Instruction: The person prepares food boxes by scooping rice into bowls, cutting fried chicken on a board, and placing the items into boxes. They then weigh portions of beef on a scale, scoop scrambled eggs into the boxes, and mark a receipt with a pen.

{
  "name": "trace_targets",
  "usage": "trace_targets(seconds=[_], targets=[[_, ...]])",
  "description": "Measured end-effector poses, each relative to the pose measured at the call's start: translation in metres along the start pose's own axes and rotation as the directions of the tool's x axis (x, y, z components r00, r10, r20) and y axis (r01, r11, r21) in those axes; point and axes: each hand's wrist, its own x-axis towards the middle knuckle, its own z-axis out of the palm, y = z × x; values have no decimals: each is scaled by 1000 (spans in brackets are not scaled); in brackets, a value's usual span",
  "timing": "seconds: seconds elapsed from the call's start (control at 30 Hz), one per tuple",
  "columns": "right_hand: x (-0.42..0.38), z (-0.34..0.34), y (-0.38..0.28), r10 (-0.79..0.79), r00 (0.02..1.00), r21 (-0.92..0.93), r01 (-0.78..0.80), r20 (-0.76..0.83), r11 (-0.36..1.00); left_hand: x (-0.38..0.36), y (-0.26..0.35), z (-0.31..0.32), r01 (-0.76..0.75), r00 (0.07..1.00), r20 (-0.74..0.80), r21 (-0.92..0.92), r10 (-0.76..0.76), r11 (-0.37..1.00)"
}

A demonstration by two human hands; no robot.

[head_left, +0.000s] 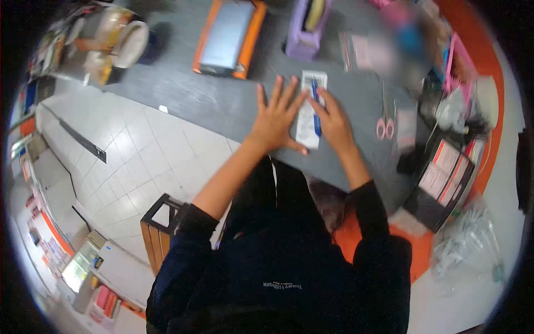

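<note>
On the grey table (172, 83) lies a narrow white slip of paper (306, 133). My left hand (273, 121) rests flat beside it with fingers spread, the thumb reaching over the slip's near end and the other fingertips toward its left edge. A blue pen (317, 123) lies lengthwise along the slip's right side. My right hand (335, 122) is at the pen, with its thumb and index finger near the pen's upper part; whether they grip it is hard to make out. Pink-handled scissors (385, 128) lie to the right.
An orange-framed box (227, 38) and a purple tape dispenser (305, 42) stand beyond my hands. Small clear packets (405, 125) and a black box with labels (443, 181) are at the right. A wooden stool (153, 239) stands on the floor at the lower left.
</note>
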Motion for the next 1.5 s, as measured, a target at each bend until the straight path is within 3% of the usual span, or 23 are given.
trace_targets(seconds=[0.13, 0.23, 0.33, 0.4, 0.43, 0.47, 0.5, 0.57, 0.73, 0.77, 0.8, 0.83, 0.9, 1.03, 1.1, 1.17, 1.23, 1.27, 1.3, 1.33, 1.37, 1.43, 1.5], targets=[[6, -7, -14, 50, 983, -20, -54, -175, 998, -9, -6, -11, -119, 987, -125, -143, 101, 982], [49, -22, -35, -88, 946, 14, 97, -312, 995, -39, -10, -19, -159, 966, -254, -447, 45, 880], [151, -56, -76, -158, 884, 60, 204, -439, 977, -82, -33, -43, 124, 967, -81, -676, -240, 726], [235, -69, -82, -158, 807, 53, 228, -569, 972, -101, -63, -55, 145, 796, -195, -858, -573, 493], [284, -73, -78, -182, 773, -7, 224, -608, 975, -102, -82, -75, 224, 648, -50, -941, -760, 253], [335, -83, -75, -183, 808, 27, 238, -560, 971, -105, -113, -84, 156, 529, -59, -974, -847, 165], [389, -78, -56, -176, 801, -1, 214, -572, 977, -104, -143, -94, 150, 526, -72, -973, -847, 176], [487, -56, -2, -73, 877, 118, 146, -474, 982, -100, -198, -115, -19, 301, -104, -994, -948, 104], [582, 23, 91, 1, 989, -172, -27, -150, 985, -67, -282, -163, 18, 333, 74, -997, -940, -72], [582, 29, 85, 218, 972, -220, -233, -90, 947, -66, -294, -165, 26, 320, 88, -996, -943, -84], [579, 31, 81, 436, 899, -285, -430, -46, 857, -65, -304, -167, 42, 416, 101, -995, -904, -92], [576, 26, 69, 453, 890, -291, -444, -37, 848, -64, -310, -168, 60, 516, 117, -993, -849, -100], [565, 9, 41, 252, 922, -401, -358, -293, 843, -62, -315, -169, 15, 504, 129, -990, -854, -140], [549, -11, 59, 67, 852, -394, -308, -519, 866, -65, -322, -170, 70, 610, 176, -983, -772, -169], [544, -41, 8, 112, 606, -104, -309, -788, 945, -60, -318, -184, 115, 644, 214, -976, -735, -183], [502, -42, -66, 498, 586, 316, -389, -639, 865, -49, -321, -189, 163, 691, 241, -970, -681, -179], [450, 3, -142, 452, 817, 725, -60, -359, 686, -45, -322, -184, 222, 737, 283, -959, -614, -175], [424, 35, -170, 375, 900, 891, 31, -222, 453, -42, -324, -175, 193, 732, 264, -965, -628, -180], [398, 65, -181, 296, 955, 802, -165, -16, 574, -39, -323, -169, 160, 727, 242, -970, -643, -184], [396, 67, -203, 186, 982, 677, -141, 6, 723, -40, -321, -171, 169, 706, 291, -955, -646, -245], [379, 102, -208, 371, 915, 778, -345, 155, 525, -40, -315, -172, 184, 718, 299, -952, -628, -243], [365, 133, -202, 203, 975, 477, -135, -94, 868, -43, -301, -172, 90, 630, -63, -984, -774, 154], [359, 136, -209, 154, 981, 371, -100, -117, 923, -43, -291, -176, 140, 622, -135, -950, -772, 279]])
